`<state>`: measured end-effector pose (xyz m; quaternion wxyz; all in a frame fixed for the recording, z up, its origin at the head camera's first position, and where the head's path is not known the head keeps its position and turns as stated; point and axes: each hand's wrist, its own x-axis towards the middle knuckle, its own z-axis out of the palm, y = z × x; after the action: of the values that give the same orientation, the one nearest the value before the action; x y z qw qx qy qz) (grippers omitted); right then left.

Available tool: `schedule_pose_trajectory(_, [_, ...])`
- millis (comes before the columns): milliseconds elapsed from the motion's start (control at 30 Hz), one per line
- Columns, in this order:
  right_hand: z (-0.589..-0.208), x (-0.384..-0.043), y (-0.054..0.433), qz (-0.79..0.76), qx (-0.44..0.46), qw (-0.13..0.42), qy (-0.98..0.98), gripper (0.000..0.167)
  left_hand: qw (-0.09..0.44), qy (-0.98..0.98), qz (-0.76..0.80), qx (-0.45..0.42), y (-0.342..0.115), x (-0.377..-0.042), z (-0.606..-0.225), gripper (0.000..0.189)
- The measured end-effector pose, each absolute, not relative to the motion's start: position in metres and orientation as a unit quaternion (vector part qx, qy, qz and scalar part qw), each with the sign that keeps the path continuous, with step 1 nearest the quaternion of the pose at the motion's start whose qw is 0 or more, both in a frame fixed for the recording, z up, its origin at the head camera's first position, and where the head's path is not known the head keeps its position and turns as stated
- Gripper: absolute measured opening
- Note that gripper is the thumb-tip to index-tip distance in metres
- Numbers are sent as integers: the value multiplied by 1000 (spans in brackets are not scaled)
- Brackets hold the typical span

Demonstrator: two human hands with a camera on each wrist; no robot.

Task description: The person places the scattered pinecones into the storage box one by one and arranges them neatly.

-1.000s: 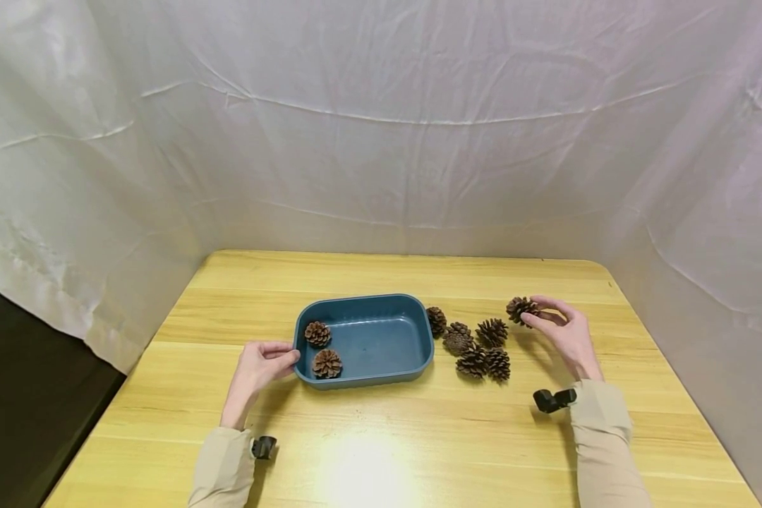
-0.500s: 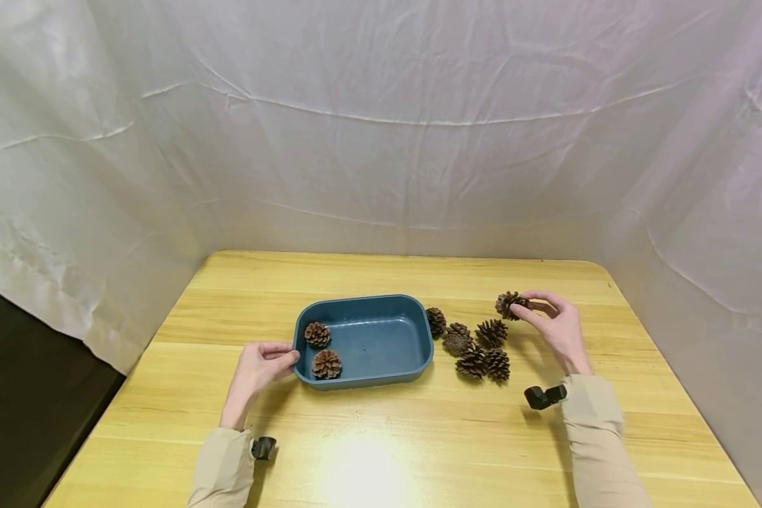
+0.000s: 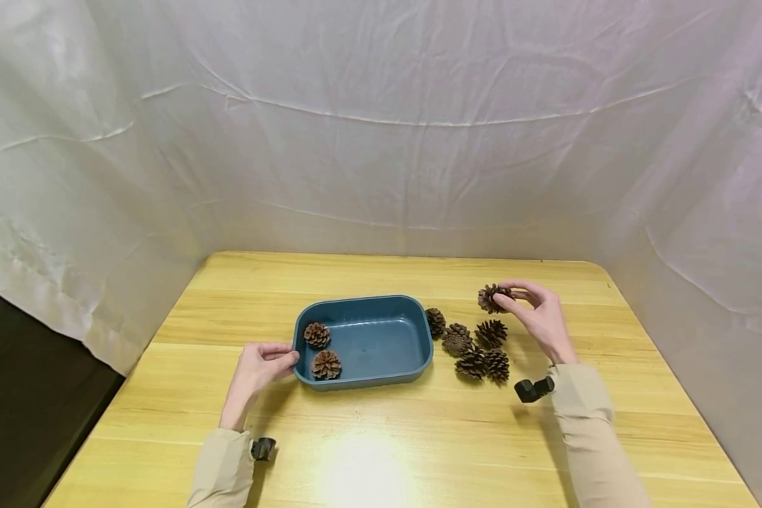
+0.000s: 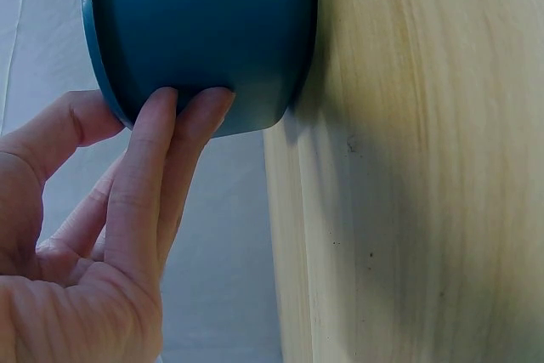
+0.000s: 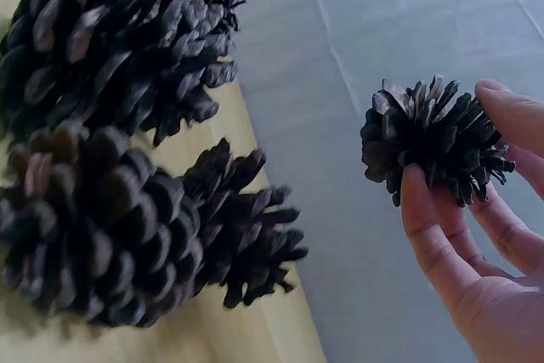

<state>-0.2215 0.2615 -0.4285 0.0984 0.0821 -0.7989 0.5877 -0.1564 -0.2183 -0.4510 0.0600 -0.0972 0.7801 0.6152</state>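
A blue rectangular bin (image 3: 375, 381) stands on the wooden table, with two pine cones (image 3: 327, 365) in its left end. My left hand (image 3: 263, 368) pinches the bin's left rim, thumb on one side and fingers against the outer wall (image 4: 204, 31). Raised above the table, a pine cone (image 5: 433, 142) is held between the thumb and fingers of my right hand (image 3: 536, 314). Below and left of that hand lies a cluster of several pine cones (image 3: 473, 363), the leftmost one (image 3: 435, 322) right at the bin's right side.
A pale wood table (image 3: 381, 437) carries everything. White cloth (image 3: 381, 141) hangs behind it and along both sides. A dark surface (image 3: 32, 409) shows beyond the table's left edge. Black wrist mounts (image 3: 533, 389) sit on the sleeves.
My right hand has moved left and slightly away from me with its pine cone, now above the back of the cluster. My left hand and the bin have stayed put.
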Motion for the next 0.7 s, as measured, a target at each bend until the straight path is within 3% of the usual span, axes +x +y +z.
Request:
schedule_pose_trajectory(267, [-415,-230,249,546,94,91,-828,39,61,779,616,-98,-218,-156,-451,35])
schedule_pose_trajectory(700, [-400,-242,234,549,188,20,-814,45,56,780,615,-97,-218,-156,-451,35])
